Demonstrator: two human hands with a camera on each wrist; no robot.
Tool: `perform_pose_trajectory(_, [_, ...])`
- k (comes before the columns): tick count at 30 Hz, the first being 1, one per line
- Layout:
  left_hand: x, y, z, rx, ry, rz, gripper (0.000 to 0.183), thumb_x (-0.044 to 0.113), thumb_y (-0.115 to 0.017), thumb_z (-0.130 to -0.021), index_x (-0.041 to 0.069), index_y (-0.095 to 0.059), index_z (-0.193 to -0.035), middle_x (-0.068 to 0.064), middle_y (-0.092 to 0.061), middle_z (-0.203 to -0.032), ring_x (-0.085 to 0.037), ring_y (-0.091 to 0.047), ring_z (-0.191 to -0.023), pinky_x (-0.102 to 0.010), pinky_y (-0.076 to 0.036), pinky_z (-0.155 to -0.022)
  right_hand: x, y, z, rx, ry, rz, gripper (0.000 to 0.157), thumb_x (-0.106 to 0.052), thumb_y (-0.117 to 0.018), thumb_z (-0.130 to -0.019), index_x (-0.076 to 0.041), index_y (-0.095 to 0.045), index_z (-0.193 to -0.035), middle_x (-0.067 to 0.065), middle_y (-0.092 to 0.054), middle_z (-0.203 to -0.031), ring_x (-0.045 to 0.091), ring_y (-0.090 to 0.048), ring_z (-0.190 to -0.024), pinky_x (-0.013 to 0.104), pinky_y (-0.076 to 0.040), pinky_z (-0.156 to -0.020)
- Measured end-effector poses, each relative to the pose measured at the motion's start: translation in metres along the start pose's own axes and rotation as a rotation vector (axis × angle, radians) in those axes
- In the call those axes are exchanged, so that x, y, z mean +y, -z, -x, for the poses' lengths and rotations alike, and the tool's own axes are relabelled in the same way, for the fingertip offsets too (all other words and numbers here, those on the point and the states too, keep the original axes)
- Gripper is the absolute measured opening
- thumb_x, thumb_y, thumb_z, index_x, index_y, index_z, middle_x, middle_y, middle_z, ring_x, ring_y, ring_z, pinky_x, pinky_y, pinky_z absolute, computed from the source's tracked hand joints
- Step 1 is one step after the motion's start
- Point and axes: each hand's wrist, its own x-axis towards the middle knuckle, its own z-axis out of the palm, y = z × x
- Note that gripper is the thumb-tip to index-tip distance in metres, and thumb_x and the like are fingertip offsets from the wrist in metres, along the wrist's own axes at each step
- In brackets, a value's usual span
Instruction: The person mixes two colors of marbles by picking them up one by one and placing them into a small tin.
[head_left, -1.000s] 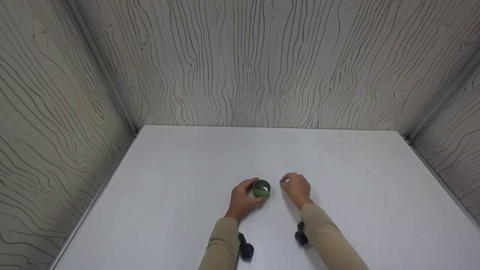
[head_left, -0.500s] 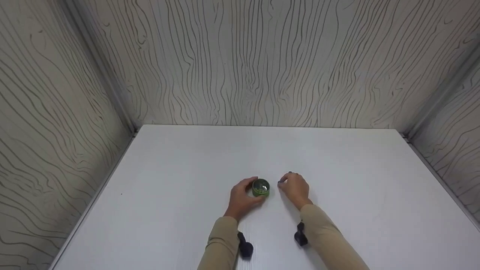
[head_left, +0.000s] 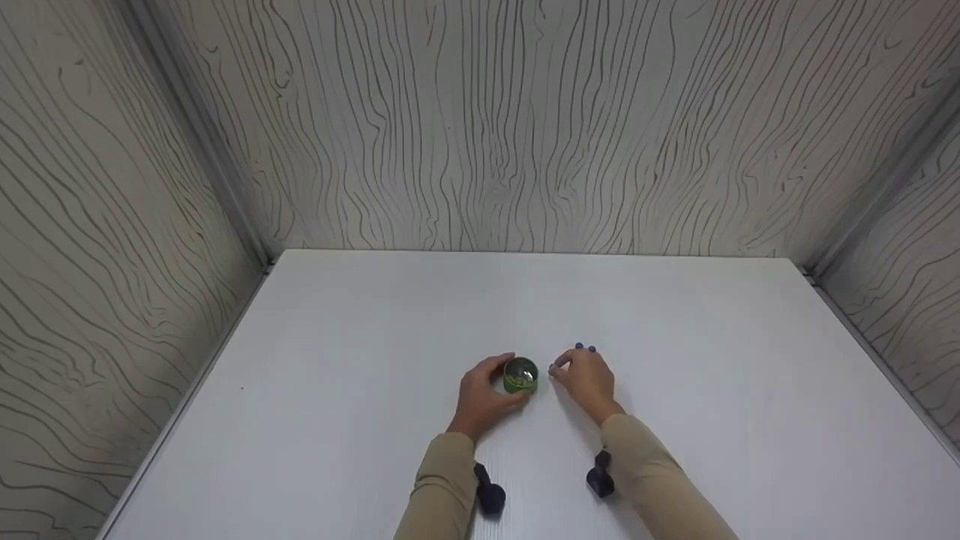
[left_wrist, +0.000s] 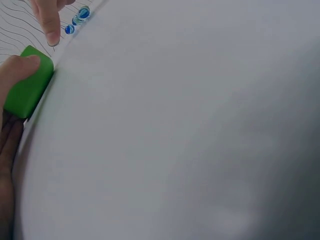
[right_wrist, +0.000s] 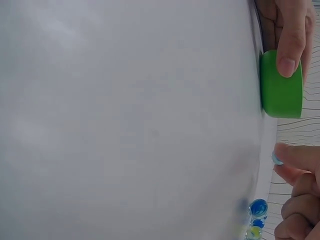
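Note:
A small round green cup [head_left: 521, 375] stands on the white table with its mouth up. Something shiny glints inside it, too small to make out. My left hand [head_left: 484, 394] grips its side, the thumb [left_wrist: 30, 62] on the near wall. Just right of the cup, apart from it, my right hand [head_left: 589, 379] pinches a pale blue glass marble [right_wrist: 276, 159] between thumb and forefinger. Beyond the right hand's knuckles lie loose blue marbles [head_left: 579, 346]. The right wrist view shows a blue marble [right_wrist: 258, 207] in that group, partly cut off by the frame.
The white tabletop [head_left: 360, 322] reaches to a back wall [head_left: 480, 135] with a wood-line pattern. Patterned side walls [head_left: 90, 262] close in the left and right. Dark wrist cameras [head_left: 491, 499] hang from both beige sleeves.
My right hand has moved a little left and nearer, towards the cup, with the marble pinched. Blue marbles behind it have come into sight. The left hand and cup stay put.

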Motion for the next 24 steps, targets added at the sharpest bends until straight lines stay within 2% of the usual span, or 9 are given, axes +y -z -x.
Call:
perform_pose_trajectory(5, [0.0,0.0,0.0,-0.002,0.013,-0.011,0.06,0.028,-0.082,-0.074,0.01,-0.061,-0.127,-0.005,-0.067,-0.124,-0.021,-0.063,-0.119,-0.033,-0.05,-0.107,-0.001,0.001,0.003,-0.028,-0.015,-0.029,0.014,-0.019,-0.074,-0.081,-0.006,-0.074,-0.087,0.01,-0.074,-0.087,0.016,-0.057,-0.072,0.031,-0.049,-0.062])
perform_pose_trajectory(16, [0.003,0.001,0.001,-0.014,0.032,-0.003,0.061,0.028,-0.081,-0.074,0.009,-0.06,-0.127,-0.006,-0.067,-0.125,-0.022,-0.062,-0.12,-0.035,-0.05,-0.108,-0.002,0.002,0.007,-0.026,-0.013,-0.059,0.014,-0.019,-0.074,-0.081,-0.007,-0.074,-0.087,0.007,-0.071,-0.081,0.014,-0.051,-0.069,0.024,-0.04,-0.056])
perform_pose_trajectory(19, [0.002,0.001,0.001,-0.013,0.024,0.002,0.061,0.027,-0.081,-0.074,0.008,-0.06,-0.128,-0.006,-0.067,-0.125,-0.022,-0.062,-0.12,-0.034,-0.05,-0.108,-0.002,0.002,0.009,-0.019,-0.001,-0.071,0.013,-0.019,-0.074,-0.081,-0.007,-0.075,-0.086,0.006,-0.067,-0.075,0.013,-0.048,-0.065,0.022,-0.036,-0.053])
perform_pose_trajectory(24, [0.001,0.001,0.001,-0.012,0.009,0.007,0.061,0.025,-0.081,-0.074,0.008,-0.059,-0.128,-0.007,-0.067,-0.125,-0.023,-0.062,-0.12,-0.032,-0.05,-0.108,-0.004,0.004,0.011,0.005,0.027,-0.084,0.013,-0.019,-0.076,-0.079,-0.007,-0.075,-0.084,0.001,-0.053,-0.06,0.011,-0.041,-0.058,0.021,-0.032,-0.048])
